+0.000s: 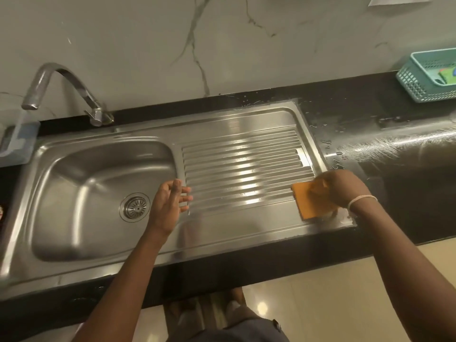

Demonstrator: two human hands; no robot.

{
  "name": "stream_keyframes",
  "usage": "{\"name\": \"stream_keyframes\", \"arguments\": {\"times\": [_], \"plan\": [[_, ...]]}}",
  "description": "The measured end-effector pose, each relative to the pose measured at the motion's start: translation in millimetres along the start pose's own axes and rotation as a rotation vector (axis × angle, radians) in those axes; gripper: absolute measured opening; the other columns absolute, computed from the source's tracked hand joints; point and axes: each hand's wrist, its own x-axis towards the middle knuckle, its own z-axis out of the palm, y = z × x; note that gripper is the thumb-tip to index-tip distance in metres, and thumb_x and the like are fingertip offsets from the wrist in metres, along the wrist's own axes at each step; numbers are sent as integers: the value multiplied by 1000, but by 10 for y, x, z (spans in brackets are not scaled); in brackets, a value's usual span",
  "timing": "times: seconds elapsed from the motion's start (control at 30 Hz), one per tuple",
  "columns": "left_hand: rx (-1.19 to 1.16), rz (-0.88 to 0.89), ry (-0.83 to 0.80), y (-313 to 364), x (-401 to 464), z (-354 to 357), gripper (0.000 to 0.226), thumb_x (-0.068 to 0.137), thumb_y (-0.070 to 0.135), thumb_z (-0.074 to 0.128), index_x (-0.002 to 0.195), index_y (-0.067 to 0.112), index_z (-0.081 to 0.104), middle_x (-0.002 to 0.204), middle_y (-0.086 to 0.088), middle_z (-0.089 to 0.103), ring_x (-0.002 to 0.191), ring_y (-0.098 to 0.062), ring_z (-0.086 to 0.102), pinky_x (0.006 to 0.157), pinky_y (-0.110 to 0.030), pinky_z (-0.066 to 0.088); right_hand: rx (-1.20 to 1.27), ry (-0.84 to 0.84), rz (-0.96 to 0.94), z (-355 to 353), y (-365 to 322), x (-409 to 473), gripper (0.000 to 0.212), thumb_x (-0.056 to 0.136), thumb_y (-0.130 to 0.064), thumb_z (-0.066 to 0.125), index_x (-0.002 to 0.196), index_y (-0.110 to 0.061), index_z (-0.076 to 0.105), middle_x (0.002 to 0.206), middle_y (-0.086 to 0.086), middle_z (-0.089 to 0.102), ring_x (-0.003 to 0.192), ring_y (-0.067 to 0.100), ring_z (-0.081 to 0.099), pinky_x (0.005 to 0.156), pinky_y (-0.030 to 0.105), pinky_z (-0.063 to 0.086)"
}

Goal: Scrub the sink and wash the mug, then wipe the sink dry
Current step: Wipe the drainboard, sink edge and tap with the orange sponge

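Observation:
A steel sink (44, 154) with a round drain (135, 207) fills the left of the view; its ribbed drainboard (241, 166) stretches to the right. My right hand (341, 187) presses an orange cloth (308, 202) flat on the drainboard's near right corner. My left hand (170, 203) hovers with fingers spread over the ridge between basin and drainboard, holding nothing. No mug is in view.
A curved tap (61, 87) stands behind the basin, its spout swung out left over the counter beside the sink. The black counter (394, 134) to the right is wet and streaked. A teal plastic basket (429, 75) sits at the back right. Below is a pale floor.

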Motion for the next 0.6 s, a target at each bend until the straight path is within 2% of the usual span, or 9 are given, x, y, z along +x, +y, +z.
{"name": "stream_keyframes", "arguments": {"times": [0.07,0.1,0.17,0.23,0.3,0.37,0.43,0.5,0.6], "plan": [[10,-3,-3,10,16,25,55,91,58,41,120,12,51,110,-9,66,95,-24,68,78,-38,56,-25,131,-13,-34,-123,156,37,88,0,55,115,-18,73,106,13,74,85,28,66,74,34,52],[11,-5,-6,12,22,38,56,90,58,42,120,12,51,110,-8,66,94,-24,68,79,-39,56,8,236,-39,-32,-165,220,41,87,4,55,117,-16,72,108,14,73,89,30,66,76,36,53],[13,-11,-10,6,36,58,54,89,60,43,118,15,53,109,-7,67,94,-24,68,80,-40,56,79,441,-76,26,-195,288,42,84,3,63,124,-11,68,120,16,68,108,35,60,92,44,49],[21,-8,-5,-4,60,67,51,89,60,43,116,17,53,109,-6,67,94,-23,68,79,-40,56,176,523,-23,193,-178,279,44,86,-8,68,129,-6,62,131,18,60,121,38,51,103,48,42],[27,-11,0,-25,87,66,51,89,60,43,116,17,54,109,-5,67,94,-23,69,79,-39,57,223,446,26,480,-215,207,56,93,-33,63,141,-7,48,146,19,45,134,38,39,113,49,34],[28,-19,-3,-46,116,63,55,87,65,43,115,18,54,109,-5,67,94,-23,69,78,-39,57,141,313,33,777,-273,162,84,94,-63,47,153,-8,25,160,20,20,148,37,17,124,47,14],[31,-32,2,-72,143,50,61,84,72,45,114,20,54,108,-4,68,93,-22,69,76,-36,57,95,250,72,924,-357,181,106,88,-81,32,157,-4,6,165,20,0,153,34,-3,123,42,-5],[26,-40,14,-80,155,36,58,86,69,44,114,20,54,108,-5,68,94,-24,69,77,-37,57,78,252,94,905,-439,267,118,83,-89,23,157,-2,-2,165,19,-7,153,32,-10,123,42,-9],[15,-47,30,-95,178,-1,56,85,71,45,112,22,55,109,-6,68,94,-24,69,79,-39,57,37,220,-2,777,-493,595,119,80,-91,18,157,-3,-2,165,18,-7,153,31,-8,124,46,-4]]}}
